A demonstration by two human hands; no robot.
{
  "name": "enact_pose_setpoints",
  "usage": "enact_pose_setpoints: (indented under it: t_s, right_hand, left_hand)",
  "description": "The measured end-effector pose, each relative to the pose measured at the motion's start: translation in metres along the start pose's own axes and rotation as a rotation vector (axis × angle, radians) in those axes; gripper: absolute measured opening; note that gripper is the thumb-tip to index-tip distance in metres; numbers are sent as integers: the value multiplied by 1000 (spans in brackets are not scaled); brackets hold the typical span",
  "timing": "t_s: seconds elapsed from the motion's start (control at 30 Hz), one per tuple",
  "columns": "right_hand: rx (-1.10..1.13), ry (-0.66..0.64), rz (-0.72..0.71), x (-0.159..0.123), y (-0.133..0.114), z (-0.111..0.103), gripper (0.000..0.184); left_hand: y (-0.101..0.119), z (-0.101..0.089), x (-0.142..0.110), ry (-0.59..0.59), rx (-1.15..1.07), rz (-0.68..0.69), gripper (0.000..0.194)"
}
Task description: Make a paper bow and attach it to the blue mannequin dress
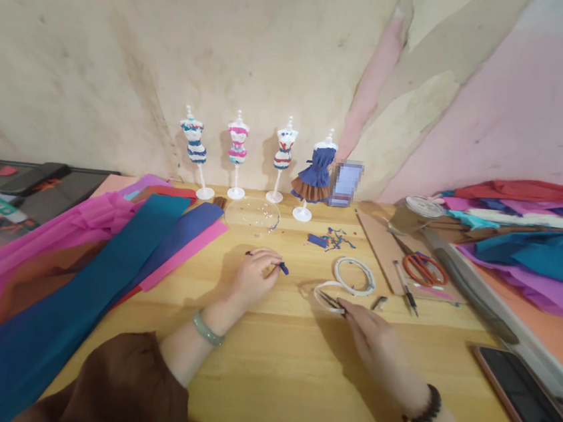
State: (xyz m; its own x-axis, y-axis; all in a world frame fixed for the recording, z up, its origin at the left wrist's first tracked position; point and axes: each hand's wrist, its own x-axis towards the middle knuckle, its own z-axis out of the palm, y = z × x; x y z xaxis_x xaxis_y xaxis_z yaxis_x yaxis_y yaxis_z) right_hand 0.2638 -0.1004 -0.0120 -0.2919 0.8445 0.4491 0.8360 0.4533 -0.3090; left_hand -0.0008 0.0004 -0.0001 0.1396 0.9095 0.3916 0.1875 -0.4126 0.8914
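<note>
While right hand holds tweezers, dish holds bits.

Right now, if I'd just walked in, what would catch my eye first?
Probably the four little white dress forms on stands at the back of the pale wooden table, the rightmost in a ruffled blue-and-brown dress. Next, the long teal sheet sweeping down the left side. Nearer the middle, the left hand holds a small dark blue piece, the right hand slim dark tweezers.
</note>
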Motion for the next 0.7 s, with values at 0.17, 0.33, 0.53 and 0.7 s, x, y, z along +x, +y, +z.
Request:
enact_pose_setpoints:
  t_s: [0.17, 0.33, 0.53, 0.7]
  right_hand:
    - [194, 23, 240, 7, -3, -7, 34]
    - [137, 53, 186, 0, -19, -12, 32]
    - [-4, 45, 162, -10, -32, -19, 29]
    - [5, 41, 163, -14, -29, -24, 28]
  left_hand:
    - [-4, -1, 1, 0, 0, 20, 18]
    - [3, 4, -5, -127, -8, 70, 18]
    - [30, 17, -19, -504, -129, -12, 11]
    - [46, 28, -11, -743, -273, -57, 9]
